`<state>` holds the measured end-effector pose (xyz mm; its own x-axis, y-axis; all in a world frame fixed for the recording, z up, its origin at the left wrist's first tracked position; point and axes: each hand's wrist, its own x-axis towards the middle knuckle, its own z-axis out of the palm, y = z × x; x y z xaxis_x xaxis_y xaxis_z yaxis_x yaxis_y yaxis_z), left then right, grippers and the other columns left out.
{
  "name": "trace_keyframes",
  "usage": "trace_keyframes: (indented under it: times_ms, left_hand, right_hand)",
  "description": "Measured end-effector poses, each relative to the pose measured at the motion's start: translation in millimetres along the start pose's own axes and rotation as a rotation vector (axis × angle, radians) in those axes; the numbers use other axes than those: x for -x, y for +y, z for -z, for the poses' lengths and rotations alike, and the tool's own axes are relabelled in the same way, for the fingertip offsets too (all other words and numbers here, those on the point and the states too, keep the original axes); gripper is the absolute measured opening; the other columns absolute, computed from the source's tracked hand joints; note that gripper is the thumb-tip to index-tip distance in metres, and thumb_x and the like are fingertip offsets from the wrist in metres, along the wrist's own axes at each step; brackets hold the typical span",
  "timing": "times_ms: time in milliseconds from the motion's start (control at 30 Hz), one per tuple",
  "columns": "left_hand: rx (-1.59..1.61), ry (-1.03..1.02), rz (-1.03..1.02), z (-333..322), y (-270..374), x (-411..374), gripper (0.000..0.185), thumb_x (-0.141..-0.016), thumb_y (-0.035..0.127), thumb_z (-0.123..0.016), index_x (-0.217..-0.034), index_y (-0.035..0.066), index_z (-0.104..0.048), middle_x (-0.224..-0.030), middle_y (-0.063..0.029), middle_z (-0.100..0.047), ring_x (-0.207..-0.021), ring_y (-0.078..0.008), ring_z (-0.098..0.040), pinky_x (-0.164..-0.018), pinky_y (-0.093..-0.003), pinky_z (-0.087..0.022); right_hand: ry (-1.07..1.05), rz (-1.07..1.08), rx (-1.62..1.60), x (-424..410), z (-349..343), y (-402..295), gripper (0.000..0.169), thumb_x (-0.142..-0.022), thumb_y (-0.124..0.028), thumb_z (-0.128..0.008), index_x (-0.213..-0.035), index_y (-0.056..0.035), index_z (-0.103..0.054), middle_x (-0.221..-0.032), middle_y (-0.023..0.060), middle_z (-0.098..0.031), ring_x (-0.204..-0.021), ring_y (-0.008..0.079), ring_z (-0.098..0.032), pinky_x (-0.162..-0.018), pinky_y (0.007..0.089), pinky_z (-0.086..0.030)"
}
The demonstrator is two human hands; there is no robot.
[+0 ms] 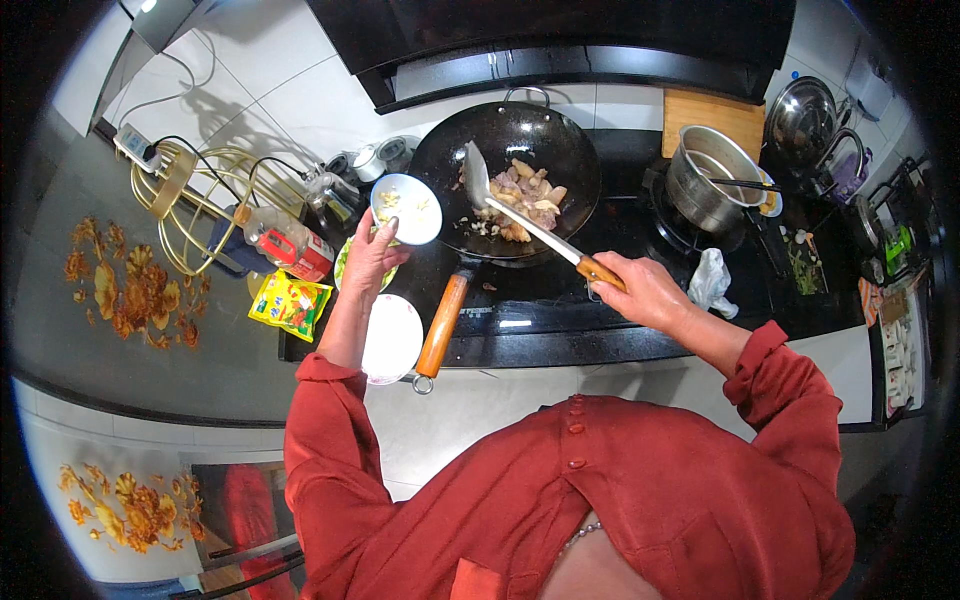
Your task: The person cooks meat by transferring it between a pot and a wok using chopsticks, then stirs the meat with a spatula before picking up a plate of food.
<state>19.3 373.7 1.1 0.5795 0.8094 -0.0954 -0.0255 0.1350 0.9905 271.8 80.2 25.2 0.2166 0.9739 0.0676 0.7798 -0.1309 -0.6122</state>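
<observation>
My left hand [371, 259] grips a small white bowl [417, 217] by its rim, tilted beside the wok's left edge. Bits of chopped garlic or ginger [390, 202] cling inside it. My right hand [637, 289] is closed around the wooden handle of a metal wok spatula [551, 238]. The spatula's blade rests in a dark wok [442, 161], at the left side of a heap of meat pieces [529, 195]. Pale chopped bits lie on the wok's surface below the blade. The wok's wooden handle [442, 326] points towards me.
Left of the wok are a white plate [391, 341], a yellow seasoning packet [291, 306], a plastic bottle [292, 244] and glass jars [394, 152]. On the right burner stands a metal pot [694, 184] with chopsticks across it. A crumpled white cloth [711, 281] lies in front.
</observation>
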Motion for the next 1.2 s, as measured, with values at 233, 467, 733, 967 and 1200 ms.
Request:
trace_keyframes:
  times_ms: [233,467,733,967,1200]
  left_hand:
    - [-0.022,0.034,-0.027,-4.5,-1.3,1.8,0.068,-0.079,0.026,-0.066,-0.134,0.015,-0.028,-0.101,-0.0099,-0.055,-0.070,-0.0170,-0.060,-0.060,-0.0254,-0.050]
    - [0.019,0.064,-0.025,0.4,-7.1,-3.0,0.070,-0.080,0.023,-0.064,-0.136,0.014,-0.022,-0.103,-0.0114,-0.055,-0.071,-0.0196,-0.060,-0.058,-0.0260,-0.050]
    - [0.244,0.193,-0.038,-5.2,-8.4,13.0,0.054,-0.076,0.013,-0.049,-0.127,0.011,-0.031,-0.111,-0.0155,-0.051,-0.084,-0.0315,-0.058,-0.067,-0.0344,-0.049]
    - [0.743,-0.064,-0.023,-53.8,-4.4,52.5,0.055,-0.071,0.001,-0.047,-0.124,-0.002,-0.031,-0.118,-0.0208,-0.044,-0.103,-0.0369,-0.049,-0.081,-0.0388,-0.049]
    - [0.566,-0.138,0.255,-169.7,6.2,120.9,0.057,-0.068,0.002,-0.044,-0.124,-0.003,-0.032,-0.112,-0.0212,-0.048,-0.091,-0.0330,-0.056,-0.066,-0.0340,-0.053]
  right_hand:
    - [-0.086,0.072,-0.072,-4.8,-8.8,-22.9,0.033,-0.080,-0.026,-0.056,-0.106,-0.0063,-0.052,-0.074,0.0169,-0.059,-0.067,0.0330,-0.059,-0.059,0.0380,-0.044]
    - [0.020,0.080,-0.002,-10.2,-17.2,-7.8,0.033,-0.080,-0.031,-0.056,-0.104,-0.0083,-0.052,-0.076,0.0178,-0.060,-0.069,0.0356,-0.059,-0.061,0.0437,-0.044]
    - [-0.009,-0.137,-0.389,-11.4,-19.3,8.3,0.026,-0.083,-0.026,-0.056,-0.098,-0.0051,-0.054,-0.061,0.0097,-0.056,-0.053,0.0218,-0.057,-0.047,0.0331,-0.044]
    - [-0.158,-0.291,-0.867,-47.6,-51.6,37.4,0.025,-0.086,-0.026,-0.053,-0.092,-0.0016,-0.054,-0.057,0.0035,-0.052,-0.042,0.0095,-0.049,-0.038,0.0228,-0.039]
    - [-0.112,-0.366,-1.080,-60.2,-76.4,52.3,0.034,-0.084,-0.035,-0.056,-0.071,-0.0032,-0.059,-0.063,0.0095,-0.060,-0.044,0.0155,-0.053,-0.040,0.0273,-0.043]
